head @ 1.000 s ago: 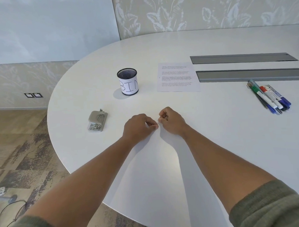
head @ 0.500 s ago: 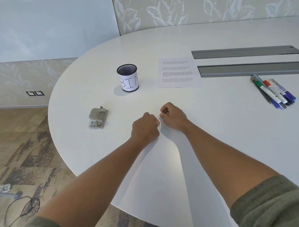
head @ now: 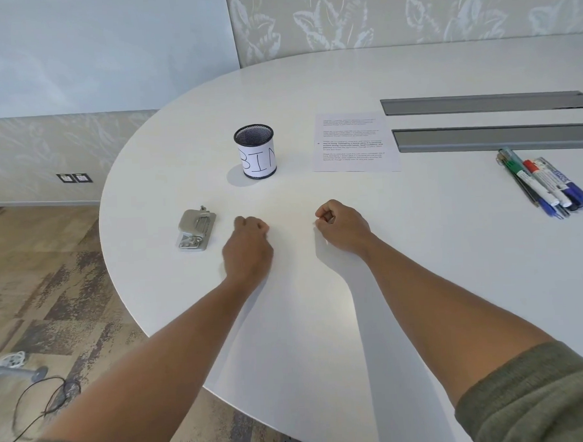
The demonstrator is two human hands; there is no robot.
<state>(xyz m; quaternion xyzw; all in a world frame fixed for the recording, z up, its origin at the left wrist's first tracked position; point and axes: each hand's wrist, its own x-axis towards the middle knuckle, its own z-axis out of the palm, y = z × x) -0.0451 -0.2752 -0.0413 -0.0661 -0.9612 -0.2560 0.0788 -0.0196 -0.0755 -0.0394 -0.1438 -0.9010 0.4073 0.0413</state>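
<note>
Office meeting room: large white oval conference surface (head: 311,86), two grey cable hatches (head: 485,103) set in top; whiteboard markers (head: 545,183), printed sheet (head: 355,144), mesh pen cup (head: 255,152), hole punch (head: 196,229); wall board (head: 102,52), low sockets (head: 74,178), carpet tiles (head: 35,282)

Bright, soft shadows, wide-angle edge distortion

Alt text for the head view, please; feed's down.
Two fists, apart, at a white table: the left hand beside a grey hole punch, the right hand further right. Behind are a mesh cup marked BIN, a printed sheet and markers.
</note>
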